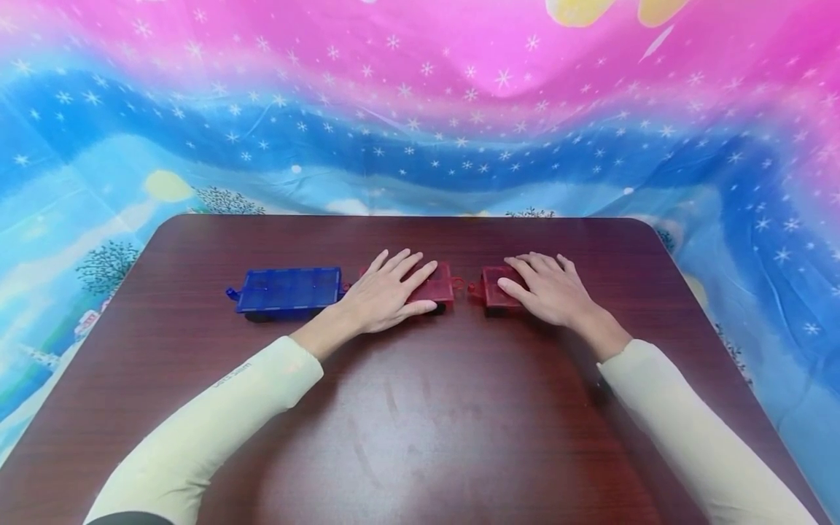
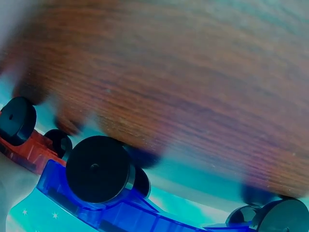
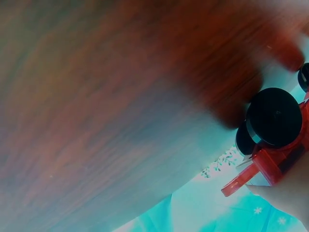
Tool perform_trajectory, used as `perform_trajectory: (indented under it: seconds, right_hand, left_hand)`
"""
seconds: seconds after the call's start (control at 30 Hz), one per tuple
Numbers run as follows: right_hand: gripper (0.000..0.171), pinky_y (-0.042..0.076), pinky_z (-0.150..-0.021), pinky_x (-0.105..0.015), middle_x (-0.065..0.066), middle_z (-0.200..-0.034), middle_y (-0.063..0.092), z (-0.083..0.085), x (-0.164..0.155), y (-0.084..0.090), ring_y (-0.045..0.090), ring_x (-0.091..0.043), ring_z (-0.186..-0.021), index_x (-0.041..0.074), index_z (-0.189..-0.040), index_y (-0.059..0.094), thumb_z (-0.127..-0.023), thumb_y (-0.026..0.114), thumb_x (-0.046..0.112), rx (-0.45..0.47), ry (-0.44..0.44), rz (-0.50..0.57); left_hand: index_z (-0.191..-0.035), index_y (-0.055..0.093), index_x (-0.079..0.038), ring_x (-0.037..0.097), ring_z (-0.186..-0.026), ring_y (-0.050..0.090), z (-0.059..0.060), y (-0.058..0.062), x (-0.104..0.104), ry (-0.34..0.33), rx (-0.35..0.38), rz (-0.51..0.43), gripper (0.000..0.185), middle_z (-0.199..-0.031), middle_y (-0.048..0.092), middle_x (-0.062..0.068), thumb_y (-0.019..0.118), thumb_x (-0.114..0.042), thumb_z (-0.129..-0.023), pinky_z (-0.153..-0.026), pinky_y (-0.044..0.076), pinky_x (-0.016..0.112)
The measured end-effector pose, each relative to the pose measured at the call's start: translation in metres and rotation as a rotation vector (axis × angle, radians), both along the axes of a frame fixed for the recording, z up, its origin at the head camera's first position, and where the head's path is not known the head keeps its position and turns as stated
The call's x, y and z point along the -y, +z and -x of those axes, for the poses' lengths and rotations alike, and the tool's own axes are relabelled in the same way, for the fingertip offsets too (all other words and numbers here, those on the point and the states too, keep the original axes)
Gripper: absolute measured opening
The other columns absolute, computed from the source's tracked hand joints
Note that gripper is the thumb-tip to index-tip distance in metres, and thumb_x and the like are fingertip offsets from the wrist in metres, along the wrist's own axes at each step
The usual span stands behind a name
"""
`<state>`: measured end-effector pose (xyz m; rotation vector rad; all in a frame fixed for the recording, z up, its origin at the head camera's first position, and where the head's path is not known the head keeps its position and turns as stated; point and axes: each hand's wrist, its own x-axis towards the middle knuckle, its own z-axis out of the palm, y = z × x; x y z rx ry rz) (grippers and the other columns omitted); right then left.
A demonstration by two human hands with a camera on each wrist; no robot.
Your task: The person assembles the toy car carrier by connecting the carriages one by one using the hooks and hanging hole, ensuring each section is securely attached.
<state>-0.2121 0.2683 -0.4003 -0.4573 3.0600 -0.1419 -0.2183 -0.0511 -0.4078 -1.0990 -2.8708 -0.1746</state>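
Observation:
Three toy wagons with black wheels stand in a row on a dark wood table. My left hand (image 1: 392, 293) rests with spread fingers on top of the middle red wagon (image 1: 443, 283), covering much of it. On the right-hand red wagon (image 1: 492, 286) lies my right hand (image 1: 550, 290), its fingers over the top and the thumb near the left end. Small red couplings face each other between these two, with a narrow gap. Left of my left hand is the blue wagon (image 1: 289, 290). In the right wrist view, a red coupling (image 3: 240, 180) juts from a red wagon (image 3: 285, 153).
The brown table (image 1: 420, 430) has rounded far corners. Behind it and along its sides hangs a pink and blue cloth (image 1: 420, 131) with snowflakes. At the blue wagon's left end a blue hook (image 1: 232, 294) sticks out.

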Motion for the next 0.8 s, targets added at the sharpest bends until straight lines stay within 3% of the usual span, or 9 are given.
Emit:
perform_trajectory:
  seconds: [0.8]
  right_hand:
    - [0.076, 0.011, -0.109, -0.062, -0.005, -0.143, 0.041, 0.003, 0.016, -0.001, 0.031, -0.032, -0.135, 0.027, -0.144, 0.036, -0.086, 0.023, 0.075, -0.018, 0.000, 0.006]
  left_hand:
    - [-0.150, 0.018, -0.029, 0.028, -0.144, 0.019, 0.001, -0.002, 0.002, 0.001, -0.010, -0.030, 0.077, -0.154, 0.026, 0.006, 0.018, -0.074, -0.087, -0.116, 0.012, 0.054]
